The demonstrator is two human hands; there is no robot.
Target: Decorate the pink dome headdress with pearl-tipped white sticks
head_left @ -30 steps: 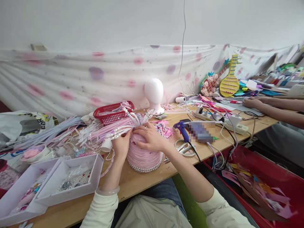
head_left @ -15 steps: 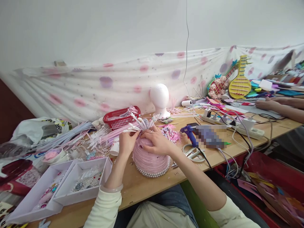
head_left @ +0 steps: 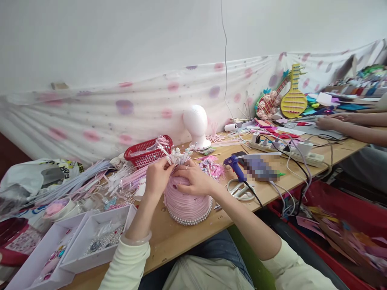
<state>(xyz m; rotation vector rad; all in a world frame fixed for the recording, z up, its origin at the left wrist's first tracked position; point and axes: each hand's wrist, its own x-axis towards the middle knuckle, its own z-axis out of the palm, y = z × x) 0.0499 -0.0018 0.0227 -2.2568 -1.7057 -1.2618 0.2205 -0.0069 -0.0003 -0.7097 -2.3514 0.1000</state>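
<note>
A pink dome (head_left: pixel 187 207), wound with yarn-like strands and edged with pearl beads along its bottom rim, stands on the table in front of me. From its top rises a spray of white pearl-beaded stems (head_left: pixel 178 155). My left hand (head_left: pixel 159 177) is closed in a pinch at the base of these stems, on the left side. Lying over the upper dome, my right hand (head_left: pixel 195 179) grips it, with the fingers bent at the stems and the thumb lower on the pink strands. The exact spot between the fingertips is partly hidden.
Open white boxes (head_left: pixel 96 253) of beads and gems lie at left. A red basket (head_left: pixel 148 157) and a white foam head (head_left: pixel 196 125) stand behind. To the right are scissors (head_left: pixel 240 190), a blue glue gun (head_left: pixel 237 167) and a power strip (head_left: pixel 313 158) with cables. Another person's hands (head_left: pixel 329 122) work farther right.
The view has shifted slightly, so most things sit a little farther left. My left fingers have moved closer in at the stem base; my right hand stays on the dome.
</note>
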